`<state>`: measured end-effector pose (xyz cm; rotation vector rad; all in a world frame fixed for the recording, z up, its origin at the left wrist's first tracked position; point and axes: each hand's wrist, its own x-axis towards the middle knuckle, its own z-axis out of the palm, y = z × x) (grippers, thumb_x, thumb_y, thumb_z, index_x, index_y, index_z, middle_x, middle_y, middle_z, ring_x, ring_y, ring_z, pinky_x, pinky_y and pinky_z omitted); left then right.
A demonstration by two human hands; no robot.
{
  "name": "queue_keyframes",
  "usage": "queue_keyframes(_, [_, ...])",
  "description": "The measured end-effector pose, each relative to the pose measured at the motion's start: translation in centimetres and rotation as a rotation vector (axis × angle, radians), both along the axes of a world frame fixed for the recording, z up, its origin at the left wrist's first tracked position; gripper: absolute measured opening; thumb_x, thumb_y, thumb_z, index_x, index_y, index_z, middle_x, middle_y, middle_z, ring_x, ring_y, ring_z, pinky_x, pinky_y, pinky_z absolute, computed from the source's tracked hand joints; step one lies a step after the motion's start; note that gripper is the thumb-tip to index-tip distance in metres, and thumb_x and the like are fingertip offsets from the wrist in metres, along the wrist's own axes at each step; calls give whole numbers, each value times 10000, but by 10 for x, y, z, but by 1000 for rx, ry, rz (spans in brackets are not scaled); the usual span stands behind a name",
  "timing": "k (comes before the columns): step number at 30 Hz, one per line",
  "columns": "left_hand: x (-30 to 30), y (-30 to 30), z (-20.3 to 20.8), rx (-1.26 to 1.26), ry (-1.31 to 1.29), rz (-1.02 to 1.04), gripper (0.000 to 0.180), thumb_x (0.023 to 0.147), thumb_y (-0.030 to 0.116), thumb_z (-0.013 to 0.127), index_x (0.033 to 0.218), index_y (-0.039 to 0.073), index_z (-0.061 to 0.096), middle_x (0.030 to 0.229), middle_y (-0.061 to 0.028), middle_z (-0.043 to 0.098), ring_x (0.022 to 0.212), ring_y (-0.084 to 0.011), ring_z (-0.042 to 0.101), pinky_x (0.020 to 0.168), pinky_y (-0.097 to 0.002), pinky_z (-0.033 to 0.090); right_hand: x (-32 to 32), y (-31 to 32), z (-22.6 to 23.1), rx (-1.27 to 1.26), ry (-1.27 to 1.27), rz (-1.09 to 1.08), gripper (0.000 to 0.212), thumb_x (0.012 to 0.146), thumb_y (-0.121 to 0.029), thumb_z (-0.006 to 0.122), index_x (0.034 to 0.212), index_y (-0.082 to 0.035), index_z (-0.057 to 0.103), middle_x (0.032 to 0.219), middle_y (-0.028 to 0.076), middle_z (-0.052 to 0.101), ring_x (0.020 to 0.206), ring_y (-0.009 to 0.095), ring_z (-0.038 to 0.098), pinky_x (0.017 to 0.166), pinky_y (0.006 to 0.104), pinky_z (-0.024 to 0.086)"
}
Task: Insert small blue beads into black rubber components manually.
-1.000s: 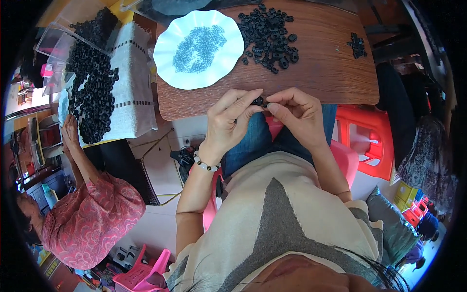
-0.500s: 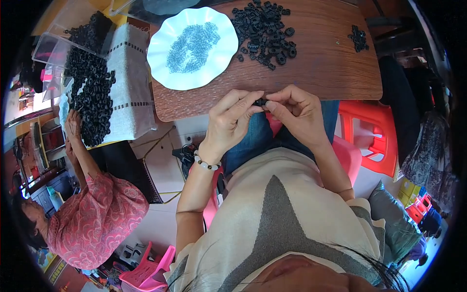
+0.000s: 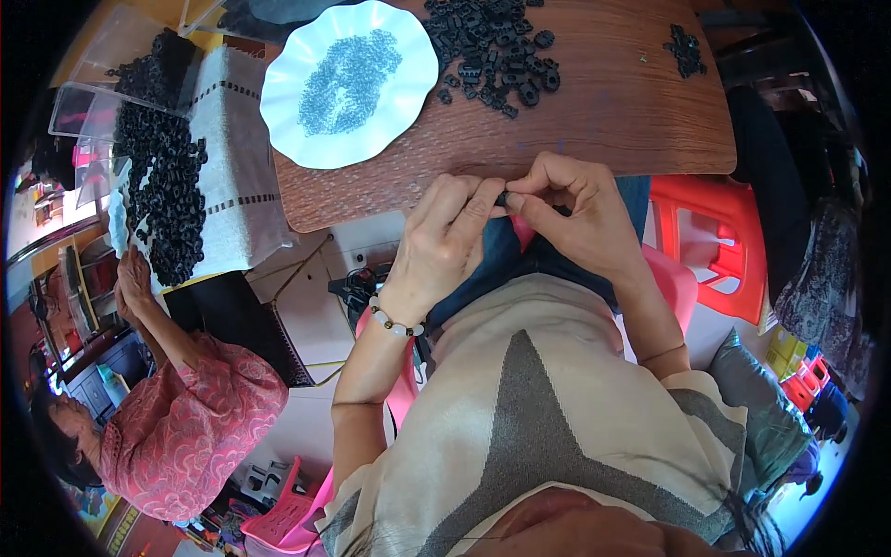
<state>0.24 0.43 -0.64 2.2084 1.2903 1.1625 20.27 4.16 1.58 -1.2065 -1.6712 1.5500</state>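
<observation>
A small black plastic part (image 3: 502,199) is pinched between my two hands, just off the near edge of the brown wooden table (image 3: 594,102). My left hand (image 3: 447,232) grips it with thumb and fingertips, and a beaded bracelet circles that wrist. From the other side, my right hand (image 3: 577,209) pinches it between thumb and forefinger. My fingers cover most of the part. Beyond my left hand lies a white wavy-rimmed plate (image 3: 406,121) bearing many tiny clear pieces. A heap of black plastic parts (image 3: 497,56) is spread on the table to the right of the plate.
A smaller black pile (image 3: 685,51) lies at the table's right. On the left, many black parts (image 3: 167,186) cover another table beside a folded white cloth (image 3: 232,148). A person in a patterned pink top (image 3: 190,418) sits there. A red stool (image 3: 715,241) stands at right.
The view has shifted slightly, moving the plate and heap up and left in the picture. My hands still pinch the black part. The other person's hand sits a little lower.
</observation>
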Motion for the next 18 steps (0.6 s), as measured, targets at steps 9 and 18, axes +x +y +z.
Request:
queue_keyframes(9, [-1,-5,3,-35,-161,48,437,691,-119,744,1118,-25,724,966,-127,670,837,-297,671,700,-381,555,6,8,5,-289,405,36,160,952,-118,760,1031,5,696,872,45,709,736,75,652,640,220,549])
queue_keyframes(18, [-2,-5,17,23,-109,10,390,736,-127,757,1105,1,752,975,-119,704,833,-251,693,688,-323,552,9,3,-1,-262,388,48,170,955,-122,759,1049,6,697,899,49,729,769,75,676,665,231,572])
